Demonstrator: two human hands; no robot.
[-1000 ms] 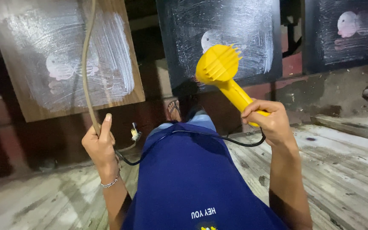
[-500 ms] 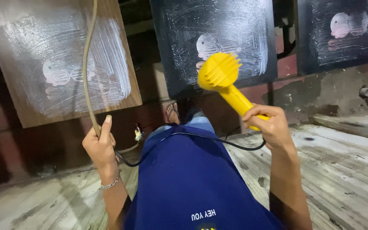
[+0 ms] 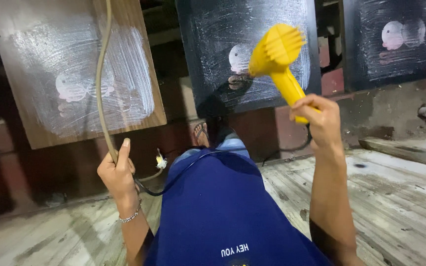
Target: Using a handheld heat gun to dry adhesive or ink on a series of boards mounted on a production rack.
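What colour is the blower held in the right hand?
Bright yellow all over; the blower, gripped by the right hand, shows clearly in the head view.

three flat boards smeared with white lean against the wall: one brown wooden board (image 3: 75,74) and two dark black boards (image 3: 245,54) (image 3: 395,42). one yellow plastic hair dryer (image 3: 279,61), one tan hose (image 3: 102,88), one silver chain bracelet (image 3: 128,216), two bare hands (image 3: 117,172) (image 3: 321,118).

Matt yellow plastic dryer (image 3: 278,59), rubbery beige cable (image 3: 100,88), brown wooden board (image 3: 75,74) smeared white, rough weathered plank floor (image 3: 400,197).
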